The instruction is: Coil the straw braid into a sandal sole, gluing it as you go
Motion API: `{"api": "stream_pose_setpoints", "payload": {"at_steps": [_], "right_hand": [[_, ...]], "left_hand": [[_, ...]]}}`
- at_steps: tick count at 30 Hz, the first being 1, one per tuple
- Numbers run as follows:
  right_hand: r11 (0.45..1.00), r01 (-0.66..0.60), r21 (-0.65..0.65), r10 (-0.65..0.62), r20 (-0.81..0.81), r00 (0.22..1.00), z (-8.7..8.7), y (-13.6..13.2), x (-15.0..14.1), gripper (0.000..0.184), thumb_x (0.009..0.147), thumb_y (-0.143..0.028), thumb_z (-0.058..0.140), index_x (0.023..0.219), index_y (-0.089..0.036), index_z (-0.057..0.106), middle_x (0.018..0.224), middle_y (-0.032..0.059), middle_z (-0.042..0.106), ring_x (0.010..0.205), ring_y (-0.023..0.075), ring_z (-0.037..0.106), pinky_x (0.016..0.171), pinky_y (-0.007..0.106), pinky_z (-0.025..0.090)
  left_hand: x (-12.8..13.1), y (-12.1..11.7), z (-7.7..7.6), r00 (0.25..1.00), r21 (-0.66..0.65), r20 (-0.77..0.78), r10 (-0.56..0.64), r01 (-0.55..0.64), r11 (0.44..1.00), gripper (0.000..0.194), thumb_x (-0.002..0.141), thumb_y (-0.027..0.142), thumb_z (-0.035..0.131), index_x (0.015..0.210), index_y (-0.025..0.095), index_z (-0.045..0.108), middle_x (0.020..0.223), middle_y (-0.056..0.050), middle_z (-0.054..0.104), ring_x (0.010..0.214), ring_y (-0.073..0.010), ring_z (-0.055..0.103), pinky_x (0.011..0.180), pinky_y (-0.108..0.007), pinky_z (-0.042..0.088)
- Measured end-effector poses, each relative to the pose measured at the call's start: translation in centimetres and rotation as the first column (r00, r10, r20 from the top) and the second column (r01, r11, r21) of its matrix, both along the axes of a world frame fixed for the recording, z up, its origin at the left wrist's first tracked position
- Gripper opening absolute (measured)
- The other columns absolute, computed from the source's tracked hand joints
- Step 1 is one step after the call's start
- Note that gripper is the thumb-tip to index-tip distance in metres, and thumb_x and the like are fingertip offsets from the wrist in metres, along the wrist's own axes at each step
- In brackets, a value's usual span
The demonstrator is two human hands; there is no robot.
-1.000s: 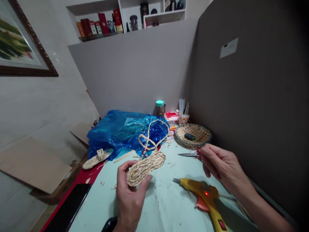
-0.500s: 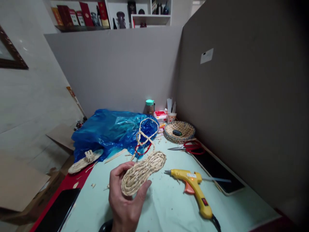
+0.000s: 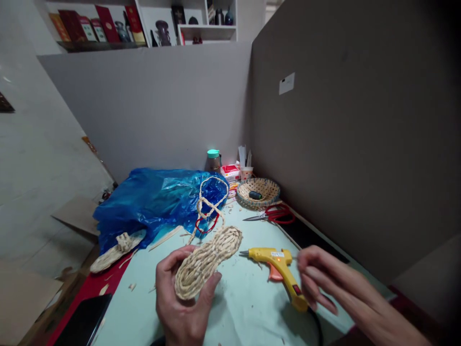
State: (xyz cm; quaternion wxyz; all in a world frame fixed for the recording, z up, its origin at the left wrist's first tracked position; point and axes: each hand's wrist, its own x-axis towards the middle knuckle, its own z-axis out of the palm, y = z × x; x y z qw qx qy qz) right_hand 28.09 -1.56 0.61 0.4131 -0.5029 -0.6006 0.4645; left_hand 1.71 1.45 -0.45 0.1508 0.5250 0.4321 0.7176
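My left hand (image 3: 183, 302) is closed around the near end of a braided straw sole (image 3: 209, 262), fingers on one side and thumb on the other. The sole is held tilted above the table, its far end pointing up and right. A thin braided straw cord (image 3: 212, 206) lies loosely looped beyond it. Over at the right, my right hand (image 3: 324, 278), slightly blurred, hovers beside the handle of a yellow hot glue gun (image 3: 275, 259), fingers apart and bent. The gun lies on its side, nozzle to the left, and the hand covers its glue stick.
Behind are a blue plastic bag (image 3: 151, 202), a woven basket (image 3: 257, 192) with a dark thread spool (image 3: 255, 195), and red-handled scissors (image 3: 277, 214). At left lie a straw slipper (image 3: 117, 252) and a black phone (image 3: 84, 319). A dark tablet (image 3: 313, 240) borders the right partition.
My right hand has come into view from the right, up to the glue gun. The left hand still holds the sole. The whole view has shifted slightly to the right.
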Motion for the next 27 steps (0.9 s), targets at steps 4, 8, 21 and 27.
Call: {"api": "stream_pose_setpoints", "payload": {"at_steps": [4, 8, 21, 27], "right_hand": [[0.996, -0.084, -0.029, 0.071, -0.307, 0.949, 1.1, 3.5, -4.5, 0.033, 0.1, -0.058, 0.044, 0.098, -0.025, 0.048, 0.06, -0.0091, 0.033, 0.054, 0.0115, 0.039, 0.059, 0.027, 0.043], [0.993, -0.111, -0.038, 0.094, -0.313, 0.945, 1.5, 5.6, -6.4, 0.036, 0.096, -0.057, 0.053, 0.115, -0.026, 0.051, 0.081, -0.0007, 0.059, 0.074, 0.0161, 0.055, 0.057, 0.025, 0.041], [0.983, -0.166, 0.072, 0.178, -0.202, 0.963, 3.3, 8.5, -9.3, 0.039, 0.079, -0.022, 0.067, 0.112, -0.025, 0.047, 0.087, -0.0028, 0.052, 0.085, 0.0193, 0.05, 0.077, 0.032, 0.041], [0.954, -0.299, -0.006, 0.29, -0.234, 0.928, 2.5, 8.7, -8.7, 0.033, 0.081, -0.023, 0.066, 0.11, -0.027, 0.049, 0.088, -0.0028, 0.054, 0.081, 0.0189, 0.051, 0.073, 0.031, 0.041]], "left_hand": [[0.8, -0.2, 0.4, 0.994, -0.029, 0.1, 0.045, -0.043, 0.999, 0.042, 0.067, 0.023, 0.082, 0.102, 0.022, 0.058, 0.102, -0.003, 0.067, 0.093, -0.0191, 0.069, 0.079, -0.027, 0.058], [1.4, -0.3, 0.4, 0.991, -0.039, 0.122, 0.057, -0.052, 0.998, 0.045, 0.066, 0.024, 0.084, 0.103, 0.023, 0.058, 0.103, -0.002, 0.066, 0.093, -0.0182, 0.068, 0.08, -0.027, 0.057], [1.0, 0.2, -1.0, 0.977, -0.3, 0.044, -0.208, 0.212, 0.93, 0.052, 0.074, 0.035, 0.08, 0.119, 0.026, 0.056, 0.122, -0.007, 0.065, 0.117, -0.0255, 0.061, 0.103, -0.039, 0.045], [-0.4, 0.5, 0.2, 0.932, -0.233, 0.338, -0.135, 0.221, 0.947, 0.03, 0.083, 0.038, 0.074, 0.106, 0.021, 0.067, 0.102, -0.005, 0.073, 0.101, -0.0193, 0.068, 0.087, -0.025, 0.052]]}}
